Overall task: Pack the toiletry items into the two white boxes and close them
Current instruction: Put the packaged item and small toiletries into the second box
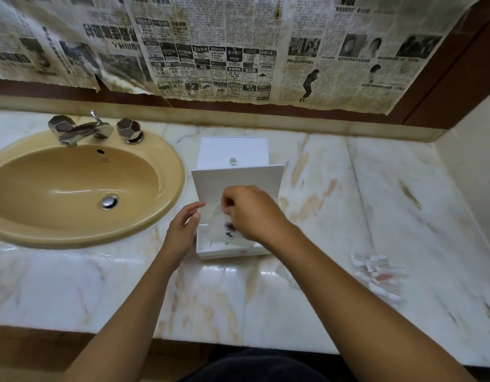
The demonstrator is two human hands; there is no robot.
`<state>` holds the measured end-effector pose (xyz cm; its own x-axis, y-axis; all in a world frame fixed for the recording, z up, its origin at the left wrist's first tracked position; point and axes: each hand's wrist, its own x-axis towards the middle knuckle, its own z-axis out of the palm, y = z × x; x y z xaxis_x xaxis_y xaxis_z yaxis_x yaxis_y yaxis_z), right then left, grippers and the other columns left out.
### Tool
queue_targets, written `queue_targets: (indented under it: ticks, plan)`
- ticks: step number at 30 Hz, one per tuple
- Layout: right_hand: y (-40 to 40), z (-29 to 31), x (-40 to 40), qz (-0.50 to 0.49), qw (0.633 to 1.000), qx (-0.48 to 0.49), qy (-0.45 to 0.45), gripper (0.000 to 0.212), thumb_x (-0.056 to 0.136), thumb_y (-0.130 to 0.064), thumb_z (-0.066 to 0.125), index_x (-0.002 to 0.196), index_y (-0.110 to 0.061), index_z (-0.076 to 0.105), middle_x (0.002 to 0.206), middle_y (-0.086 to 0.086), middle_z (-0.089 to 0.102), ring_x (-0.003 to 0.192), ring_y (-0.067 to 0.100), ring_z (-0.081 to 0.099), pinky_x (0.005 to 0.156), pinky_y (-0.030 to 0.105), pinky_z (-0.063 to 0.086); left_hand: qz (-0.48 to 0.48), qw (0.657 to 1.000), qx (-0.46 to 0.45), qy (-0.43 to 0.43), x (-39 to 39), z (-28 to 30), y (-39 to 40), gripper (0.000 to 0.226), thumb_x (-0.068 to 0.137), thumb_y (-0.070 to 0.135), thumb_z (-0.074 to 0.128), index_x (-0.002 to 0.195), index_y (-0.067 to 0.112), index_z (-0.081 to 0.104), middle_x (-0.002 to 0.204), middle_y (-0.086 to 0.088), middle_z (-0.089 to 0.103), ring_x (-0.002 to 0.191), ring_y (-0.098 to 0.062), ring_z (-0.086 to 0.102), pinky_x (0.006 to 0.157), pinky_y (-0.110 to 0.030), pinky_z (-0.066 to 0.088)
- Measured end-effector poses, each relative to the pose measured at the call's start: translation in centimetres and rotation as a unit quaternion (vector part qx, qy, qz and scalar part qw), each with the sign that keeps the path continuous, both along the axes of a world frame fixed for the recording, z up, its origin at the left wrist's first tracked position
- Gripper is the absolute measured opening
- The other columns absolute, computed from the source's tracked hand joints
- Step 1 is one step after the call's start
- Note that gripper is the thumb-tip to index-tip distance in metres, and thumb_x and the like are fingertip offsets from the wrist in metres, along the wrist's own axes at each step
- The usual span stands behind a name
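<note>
Sachet (226, 224), clear, looked light, limp and slippery; right hand (252, 213) pinched its top edge over the open white box (227, 250), left hand (183, 230) loose-fingered beside the box.

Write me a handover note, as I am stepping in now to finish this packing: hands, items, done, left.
Right hand pinches a clear sachet over the near white box, whose lid stands raised.
Left hand is open beside that box's left wall.
The far white box sits closed behind it.
A pile of small tubes and packets lies on the marble counter at the right.
Left: drop the sachet in, pack the pile, close the near box.
</note>
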<state>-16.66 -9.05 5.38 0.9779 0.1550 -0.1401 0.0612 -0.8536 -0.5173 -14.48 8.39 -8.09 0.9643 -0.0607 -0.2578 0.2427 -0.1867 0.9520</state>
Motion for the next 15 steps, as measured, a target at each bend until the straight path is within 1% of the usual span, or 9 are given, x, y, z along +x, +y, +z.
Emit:
queue_targets:
  ticks: [1, 3, 4, 5, 6, 8, 10, 12, 15]
  plan:
    - [0.8, -0.6, 0.3, 0.015, 1.000, -0.001, -0.011, 0.014, 0.084, -0.003, 0.059, 0.092, -0.014, 0.063, 0.094, 0.006, 0.063, 0.083, 0.026, 0.060, 0.070, 0.032, 0.050, 0.002, 1.000, -0.005, -0.003, 0.0, 0.0, 0.0, 0.026, 0.102, 0.025, 0.049, 0.110, 0.044, 0.065, 0.121, 0.007, 0.064, 0.108, -0.017, 0.063, 0.086, -0.039, 0.056]
    - [2.1, -1.8, 0.9, 0.044, 0.999, -0.011, -0.026, 0.015, 0.083, -0.001, 0.059, 0.093, -0.012, 0.062, 0.095, 0.008, 0.064, 0.083, 0.027, 0.060, 0.066, 0.031, 0.047, 0.006, 1.000, -0.009, -0.008, 0.0, 0.2, -0.2, 0.034, 0.101, 0.010, 0.049, 0.108, 0.040, 0.063, 0.117, 0.006, 0.065, 0.094, -0.002, 0.065, 0.074, -0.017, 0.052]
    - [2.6, -2.4, 1.1, 0.056, 0.998, -0.017, -0.030, 0.016, 0.084, 0.000, 0.057, 0.094, -0.012, 0.061, 0.095, 0.008, 0.063, 0.081, 0.027, 0.058, 0.063, 0.030, 0.043, 0.008, 1.000, -0.006, -0.010, 0.0, 0.4, -0.4, 0.036, 0.100, 0.006, 0.048, 0.106, 0.039, 0.062, 0.115, 0.007, 0.065, 0.089, 0.004, 0.065, 0.070, -0.011, 0.050]
    - [2.9, -2.9, 1.2, 0.067, 0.997, -0.023, -0.031, 0.018, 0.084, 0.001, 0.055, 0.095, -0.012, 0.061, 0.095, 0.009, 0.063, 0.079, 0.026, 0.056, 0.062, 0.029, 0.038, 0.012, 1.000, -0.004, -0.011, 0.0, 0.5, -0.4, 0.037, 0.101, 0.006, 0.047, 0.105, 0.039, 0.061, 0.114, 0.009, 0.065, 0.090, 0.006, 0.064, 0.071, -0.009, 0.049]
    - [3.2, -3.4, 1.3, 0.076, 0.996, -0.031, -0.031, 0.020, 0.085, 0.002, 0.054, 0.097, -0.012, 0.061, 0.095, 0.009, 0.062, 0.075, 0.025, 0.053, 0.061, 0.029, 0.034, 0.016, 1.000, -0.001, -0.010, 0.0, 0.4, -0.4, 0.035, 0.101, 0.008, 0.046, 0.105, 0.039, 0.061, 0.114, 0.010, 0.065, 0.095, 0.003, 0.064, 0.076, -0.011, 0.050]
    - [3.5, -4.5, 1.4, 0.089, 0.994, -0.051, -0.029, 0.023, 0.086, 0.004, 0.052, 0.102, -0.010, 0.062, 0.096, 0.010, 0.061, 0.072, 0.023, 0.048, 0.062, 0.029, 0.033, 0.011, 1.000, -0.008, -0.005, 0.1, 0.2, -0.2, 0.029, 0.103, 0.017, 0.046, 0.108, 0.039, 0.064, 0.117, 0.011, 0.065, 0.108, -0.008, 0.062, 0.091, -0.028, 0.053]
    - [3.6, -5.6, 1.3, 0.099, 0.992, -0.069, -0.029, 0.021, 0.087, 0.003, 0.053, 0.103, -0.008, 0.062, 0.096, 0.011, 0.062, 0.073, 0.022, 0.047, 0.064, 0.030, 0.036, -0.001, 1.000, -0.013, 0.002, 0.1, -0.1, 0.0, 0.024, 0.103, 0.027, 0.048, 0.111, 0.041, 0.065, 0.120, 0.011, 0.063, 0.115, -0.014, 0.060, 0.097, -0.043, 0.052]
    - [3.6, -6.6, 1.2, 0.107, 0.991, -0.078, -0.034, 0.017, 0.088, 0.001, 0.055, 0.102, -0.007, 0.062, 0.095, 0.012, 0.063, 0.072, 0.022, 0.047, 0.065, 0.030, 0.038, -0.004, 1.000, -0.012, -0.002, 0.1, 0.0, 0.1, 0.023, 0.102, 0.031, 0.048, 0.113, 0.042, 0.065, 0.122, 0.013, 0.061, 0.118, -0.013, 0.057, 0.098, -0.046, 0.051]
    - [3.8, -7.9, 0.9, 0.117, 0.989, -0.075, -0.045, 0.014, 0.089, 0.001, 0.053, 0.097, -0.004, 0.063, 0.089, 0.014, 0.063, 0.070, 0.025, 0.048, 0.063, 0.031, 0.032, -0.002, 1.000, -0.015, -0.005, 0.1, 0.1, 0.1, 0.024, 0.103, 0.029, 0.048, 0.114, 0.041, 0.064, 0.122, 0.011, 0.061, 0.115, -0.013, 0.059, 0.094, -0.045, 0.051]
